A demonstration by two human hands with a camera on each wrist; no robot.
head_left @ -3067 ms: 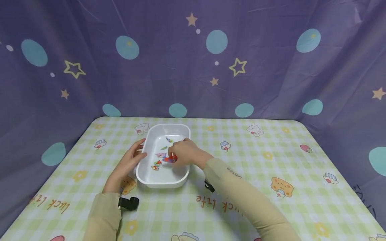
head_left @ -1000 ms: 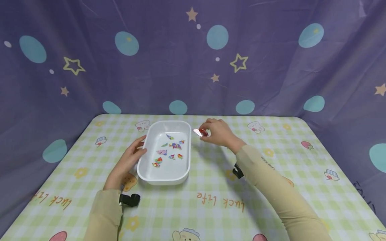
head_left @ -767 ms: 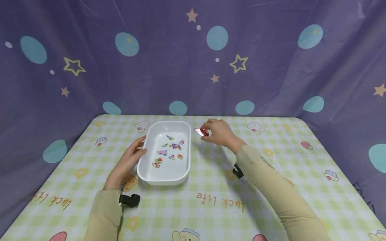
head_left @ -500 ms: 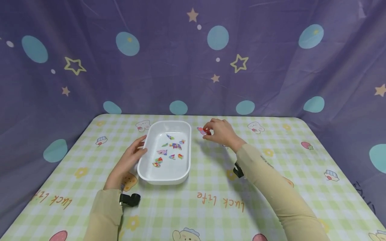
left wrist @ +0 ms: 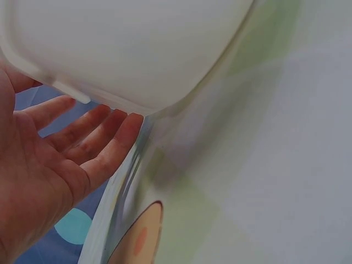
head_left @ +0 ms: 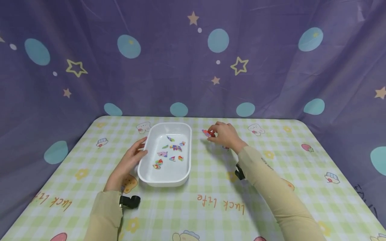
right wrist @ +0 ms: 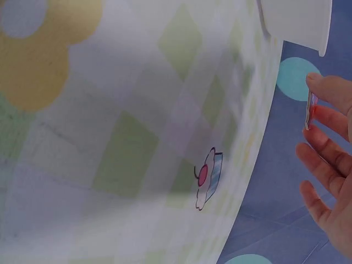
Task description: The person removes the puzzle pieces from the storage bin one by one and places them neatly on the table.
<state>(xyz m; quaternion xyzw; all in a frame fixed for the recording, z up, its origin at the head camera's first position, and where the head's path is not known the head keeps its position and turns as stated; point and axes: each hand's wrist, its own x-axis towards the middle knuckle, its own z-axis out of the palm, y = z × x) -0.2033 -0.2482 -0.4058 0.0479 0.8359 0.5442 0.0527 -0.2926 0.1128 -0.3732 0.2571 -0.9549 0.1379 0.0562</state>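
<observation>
My right hand [head_left: 226, 135] pinches a small flat red-and-pink printed piece [head_left: 206, 133] between thumb and fingertips, above the table just right of a white rectangular tray [head_left: 164, 184]. Seen edge-on in the right wrist view, that thin piece [right wrist: 309, 107] sits at the thumb tip, while the other fingers are spread away. My left hand [head_left: 129, 162] touches the tray's left side. Its fingers [left wrist: 118, 146] reach under the rim, fairly straight, in the left wrist view. Inside the tray lie several small colourful cut-out pieces, including a pink one [head_left: 162, 154] and a bluish one [head_left: 176, 147].
A green-and-white checked cloth [head_left: 217, 174] with printed cartoons covers the table. Behind it hangs a purple curtain [head_left: 169, 83] with stars and blue dots. Dark wrist cameras, such as the left one [head_left: 130, 202], stick out under both sleeves.
The right hand has lifted the red piece out of the tray and carried it over the right rim. Lately it shifted slightly right, turning the piece. The left hand has stayed put.
</observation>
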